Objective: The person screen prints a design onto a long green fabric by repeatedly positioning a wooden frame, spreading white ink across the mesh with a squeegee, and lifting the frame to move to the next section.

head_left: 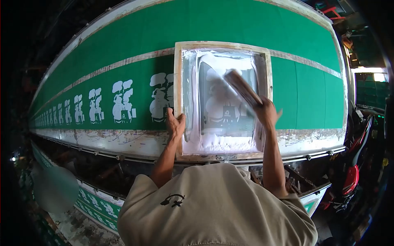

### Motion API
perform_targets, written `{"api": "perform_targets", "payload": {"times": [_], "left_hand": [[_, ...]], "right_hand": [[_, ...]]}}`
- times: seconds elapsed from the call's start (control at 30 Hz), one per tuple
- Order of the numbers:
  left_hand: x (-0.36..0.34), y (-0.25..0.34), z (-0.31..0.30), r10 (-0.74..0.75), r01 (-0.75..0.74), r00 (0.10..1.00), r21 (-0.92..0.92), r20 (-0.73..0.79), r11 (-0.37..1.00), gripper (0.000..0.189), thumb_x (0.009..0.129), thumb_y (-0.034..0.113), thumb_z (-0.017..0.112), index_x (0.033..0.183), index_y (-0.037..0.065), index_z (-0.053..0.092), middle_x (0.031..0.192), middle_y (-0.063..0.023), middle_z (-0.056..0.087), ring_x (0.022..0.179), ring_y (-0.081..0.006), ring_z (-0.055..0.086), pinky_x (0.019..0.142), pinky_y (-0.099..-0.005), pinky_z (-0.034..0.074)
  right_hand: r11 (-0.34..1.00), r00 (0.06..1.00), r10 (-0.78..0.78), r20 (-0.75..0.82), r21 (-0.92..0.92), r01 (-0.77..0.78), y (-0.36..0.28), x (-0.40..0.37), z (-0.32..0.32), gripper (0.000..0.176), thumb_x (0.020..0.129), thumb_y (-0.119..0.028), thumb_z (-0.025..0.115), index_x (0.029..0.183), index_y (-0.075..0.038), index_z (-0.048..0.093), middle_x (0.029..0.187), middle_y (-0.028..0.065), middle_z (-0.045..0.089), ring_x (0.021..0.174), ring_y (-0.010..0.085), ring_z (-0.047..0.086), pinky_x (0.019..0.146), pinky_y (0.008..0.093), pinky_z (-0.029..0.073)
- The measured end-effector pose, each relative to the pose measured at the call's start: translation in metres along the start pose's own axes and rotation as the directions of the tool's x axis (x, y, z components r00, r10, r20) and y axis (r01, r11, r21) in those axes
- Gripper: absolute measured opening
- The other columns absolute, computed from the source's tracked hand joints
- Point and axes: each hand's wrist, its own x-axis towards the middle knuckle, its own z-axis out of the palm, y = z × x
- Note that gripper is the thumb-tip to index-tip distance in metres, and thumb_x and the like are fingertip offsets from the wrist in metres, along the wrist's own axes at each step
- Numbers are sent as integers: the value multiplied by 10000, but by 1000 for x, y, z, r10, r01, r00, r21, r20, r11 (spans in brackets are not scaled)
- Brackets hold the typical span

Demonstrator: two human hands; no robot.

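A wooden-framed printing screen (177,82) lies on green fabric (230,20) on a long table. White ink (223,144) is thick along its near edge, with more at the far edge and sides. My right hand (266,112) grips one end of a squeegee (243,87), which slants over the mesh and is blurred by motion. My left hand (175,124) is at the left side of the frame, fingers apart, its thumb raised. A figure pattern shows through the mesh.
White printed figures (122,101) run leftward along the fabric in a row. A metal rail (135,157) edges the table near me. Another table with printed green fabric (96,205) is at the lower left. A red motorcycle (351,180) stands at the right.
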Motion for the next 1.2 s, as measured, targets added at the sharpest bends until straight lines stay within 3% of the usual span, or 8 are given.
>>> {"api": "perform_targets", "payload": {"times": [0.03,0.13,0.53,0.73,0.8,0.93,1.0,1.2], "left_hand": [[-4,9,8,8,-8,1000,-18,-9,1000,396,858,155,723,1132,4,481,939,-257,604,835,-423,635,766,-479,524],[-21,93,37,-131,133,991,-107,26,985,396,865,169,706,1148,0,485,974,-278,614,884,-446,639,790,-491,520],[-107,170,184,345,-327,937,204,-59,923,385,828,182,733,1098,-19,546,1023,-279,561,988,-476,577,867,-524,488],[-116,186,158,345,-345,938,17,-1,938,427,820,137,763,1149,-10,534,1059,-209,534,1025,-417,539,932,-502,447],[-115,224,156,377,-358,926,-274,17,893,527,859,251,781,1249,11,520,1168,-206,556,1088,-394,566,980,-493,441],[1,284,192,750,-743,650,-108,124,661,436,863,426,765,1104,77,663,1191,-155,609,1116,-374,594,977,-537,438],[72,321,211,743,-733,659,-119,120,670,370,906,431,758,1009,83,688,1124,-145,660,1086,-377,625,932,-521,475],[-16,251,255,643,-640,763,-67,69,766,460,923,342,768,1232,22,648,1019,-177,723,967,-391,688,847,-457,542]], "right_hand": [[981,982,-175,-71,-93,168,81,-9,7,533,770,-289,719,1265,-94,747,1325,277,673,1308,367,616,1221,556,310],[642,986,142,86,750,-158,142,-26,-37,431,790,-160,724,1184,14,732,1020,105,748,863,228,711,760,349,553],[596,968,239,71,777,-204,317,-1,-144,371,774,-133,723,1120,0,719,900,49,714,785,161,637,727,337,508],[985,920,-129,-371,-153,77,293,-39,-104,386,785,-173,754,1166,-111,754,1255,131,700,1122,368,676,1061,525,456],[871,940,-304,-155,-445,208,211,-41,-129,338,821,-207,772,1157,-171,773,1251,69,723,1174,321,685,1185,584,336],[676,769,-624,142,-396,621,145,136,-139,149,922,-284,725,999,-162,764,1002,84,779,913,298,734,1046,524,491],[640,684,-723,97,-280,716,110,229,-144,146,922,-309,726,954,-168,744,882,105,759,820,338,726,698,514,553],[747,777,-629,-27,-301,593,150,150,-100,229,826,-330,795,842,-131,683,854,91,659,801,341,690,690,499,528]]}}
